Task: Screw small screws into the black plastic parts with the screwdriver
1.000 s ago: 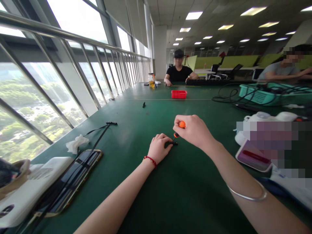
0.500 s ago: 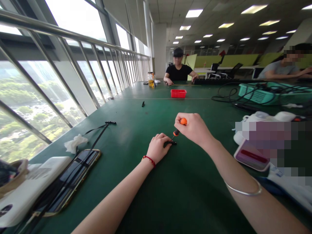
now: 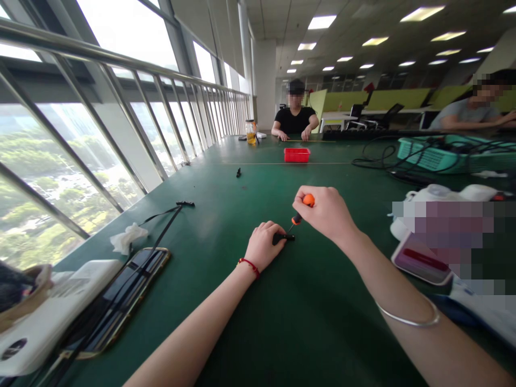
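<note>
My left hand [image 3: 263,245] rests on the green table [image 3: 258,333] with its fingers curled round a small black part [image 3: 284,237], pinning it down. My right hand [image 3: 324,212] is closed round an orange-handled screwdriver [image 3: 303,208], held tilted with its tip pointing down at the black part. A red string bracelet circles my left wrist, and a silver bangle sits on my right forearm.
A phone [image 3: 116,301] and a white device [image 3: 44,322] lie at the near left beside a crumpled tissue [image 3: 128,237] and a black strap [image 3: 167,223]. A red tray [image 3: 296,155] stands further along. Cables and a teal basket [image 3: 443,153] sit right. Two people sit at the far end.
My right hand has shifted slightly to the right and tilted the screwdriver more. The person at the far end moved their hands closer together.
</note>
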`<state>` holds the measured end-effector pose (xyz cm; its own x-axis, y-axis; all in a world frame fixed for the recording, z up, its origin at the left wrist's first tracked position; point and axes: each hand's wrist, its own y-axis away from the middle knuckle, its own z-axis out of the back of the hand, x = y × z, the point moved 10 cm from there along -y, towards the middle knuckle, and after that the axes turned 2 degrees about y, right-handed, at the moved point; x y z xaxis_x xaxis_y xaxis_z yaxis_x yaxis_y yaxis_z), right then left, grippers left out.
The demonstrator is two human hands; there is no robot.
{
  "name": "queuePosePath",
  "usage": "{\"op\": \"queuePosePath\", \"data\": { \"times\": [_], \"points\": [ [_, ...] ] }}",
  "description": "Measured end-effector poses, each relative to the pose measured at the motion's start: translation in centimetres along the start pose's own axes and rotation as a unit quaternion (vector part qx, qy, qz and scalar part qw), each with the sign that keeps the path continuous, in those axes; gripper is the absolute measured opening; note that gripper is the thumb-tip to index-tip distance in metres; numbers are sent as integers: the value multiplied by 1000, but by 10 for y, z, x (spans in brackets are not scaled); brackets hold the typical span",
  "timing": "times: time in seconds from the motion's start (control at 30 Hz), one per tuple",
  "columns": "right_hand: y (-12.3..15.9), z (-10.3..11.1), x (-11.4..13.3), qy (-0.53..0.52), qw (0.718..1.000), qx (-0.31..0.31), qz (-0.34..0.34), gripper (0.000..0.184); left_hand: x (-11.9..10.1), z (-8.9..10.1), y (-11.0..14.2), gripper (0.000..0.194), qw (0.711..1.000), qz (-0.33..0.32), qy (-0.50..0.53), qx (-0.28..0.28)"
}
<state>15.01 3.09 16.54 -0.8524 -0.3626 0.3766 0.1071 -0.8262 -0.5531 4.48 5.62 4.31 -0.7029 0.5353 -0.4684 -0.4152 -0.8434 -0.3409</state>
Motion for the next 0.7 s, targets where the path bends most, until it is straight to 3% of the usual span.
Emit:
{"op": "queuePosePath", "data": {
  "times": [0.5,0.7],
  "points": [
    [0,-2,-5,9,1000,9,-23,18,0,0,0,7,1000,3,4,-1],
    [1,-4,2,6,1000,25,-3,17,-2,0,-1,8,1000,-8,2,-1]
  ]
}}
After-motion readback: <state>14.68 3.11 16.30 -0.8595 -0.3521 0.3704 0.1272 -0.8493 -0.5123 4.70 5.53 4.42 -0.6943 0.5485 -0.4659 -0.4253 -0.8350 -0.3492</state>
